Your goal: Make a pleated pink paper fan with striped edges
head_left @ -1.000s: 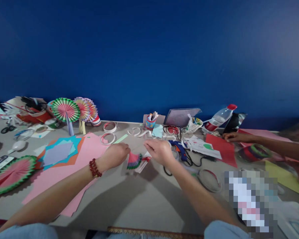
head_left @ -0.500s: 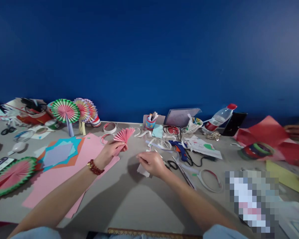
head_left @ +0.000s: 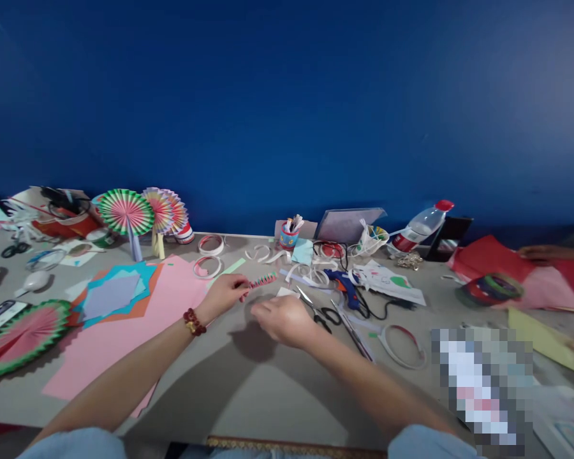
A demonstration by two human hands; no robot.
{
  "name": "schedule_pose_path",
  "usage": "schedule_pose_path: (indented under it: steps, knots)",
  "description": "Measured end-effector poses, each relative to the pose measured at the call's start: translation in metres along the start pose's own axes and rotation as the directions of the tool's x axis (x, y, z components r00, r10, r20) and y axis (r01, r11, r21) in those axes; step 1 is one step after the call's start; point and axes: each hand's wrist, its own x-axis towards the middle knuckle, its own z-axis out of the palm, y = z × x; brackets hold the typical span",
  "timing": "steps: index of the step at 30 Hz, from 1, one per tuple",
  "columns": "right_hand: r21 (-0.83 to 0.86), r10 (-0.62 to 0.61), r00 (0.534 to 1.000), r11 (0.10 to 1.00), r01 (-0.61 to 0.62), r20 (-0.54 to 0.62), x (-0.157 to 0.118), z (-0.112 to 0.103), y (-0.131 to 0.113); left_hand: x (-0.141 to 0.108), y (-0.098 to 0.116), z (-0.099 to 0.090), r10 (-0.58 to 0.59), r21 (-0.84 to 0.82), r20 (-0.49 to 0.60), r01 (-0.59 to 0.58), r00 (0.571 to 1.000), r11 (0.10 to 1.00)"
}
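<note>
My left hand [head_left: 227,293], with a beaded bracelet at the wrist, pinches one end of a narrow pleated pink paper [head_left: 263,280] with green along its edge. Close to its right, my right hand [head_left: 281,317] has its fingers pressed together; what they hold, if anything, is too small to tell. A small white paper [head_left: 287,292] shows just behind my right hand. Black-handled scissors [head_left: 323,312] lie to its right.
Round pleated fans [head_left: 125,213] stand at the back left. Pink sheets [head_left: 110,357] lie left, with a blue glue gun [head_left: 347,290], tape rolls [head_left: 211,245] and a bottle [head_left: 423,226] around. Another person's hand [head_left: 536,252] is at right.
The pleated pink paper, earlier fanned out and upright, is now narrow and lies lower, pointing right. My left hand has shifted slightly right and my right hand left, closer together.
</note>
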Motion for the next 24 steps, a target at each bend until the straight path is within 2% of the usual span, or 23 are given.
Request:
schedule_pose_path:
  steps: [5, 8, 10, 12, 15, 18, 20, 21, 23, 24]
  knots:
    - [0.032, 0.008, 0.999, 0.999, -0.009, 0.035, 0.0, -0.005, 0.001, -0.011, 0.01, 0.003, 0.104, 0.25, 0.001, -0.101, 0.995, 0.963]
    - [0.12, 0.076, 0.996, 0.99, -0.07, -0.043, -0.003, -0.013, 0.008, -0.019, 0.014, 0.004, 0.149, 0.32, 0.015, -0.145, 0.989, 0.936]
    - [0.268, 0.136, 0.983, 0.958, -0.099, -0.124, -0.006, -0.02, 0.014, -0.024, 0.015, 0.002, 0.225, 0.338, 0.025, -0.22, 0.974, 0.915]
    - [0.436, 0.21, 0.96, 0.893, -0.111, -0.186, -0.007, -0.025, 0.022, -0.027, 0.016, -0.001, 0.323, 0.336, 0.101, -0.338, 0.941, 0.879]
    - [0.589, 0.307, 0.931, 0.796, -0.138, -0.197, -0.006, -0.023, 0.038, -0.029, 0.021, -0.008, 0.418, 0.247, 0.264, -0.48, 0.869, 0.842]
    - [0.686, 0.385, 0.908, 0.707, -0.173, -0.168, -0.003, -0.009, 0.054, -0.03, 0.028, -0.015, 0.486, 0.092, 0.274, -0.526, 0.83, 0.845]
    - [0.743, 0.409, 0.899, 0.648, -0.166, -0.156, -0.004, 0.003, 0.059, -0.032, 0.03, -0.019, 0.476, -0.038, 0.213, -0.479, 0.853, 0.877]
    - [0.764, 0.414, 0.897, 0.626, -0.157, -0.156, -0.005, 0.009, 0.059, -0.033, 0.03, -0.019, 0.436, -0.121, 0.168, -0.421, 0.884, 0.899]
    - [0.787, 0.414, 0.897, 0.601, -0.14, -0.157, -0.008, 0.017, 0.054, -0.034, 0.027, -0.018, 0.271, -0.333, 0.066, -0.235, 0.96, 0.913]
    - [0.791, 0.41, 0.898, 0.597, -0.132, -0.158, -0.01, 0.02, 0.049, -0.035, 0.024, -0.016, 0.156, -0.443, 0.027, -0.129, 0.987, 0.887]
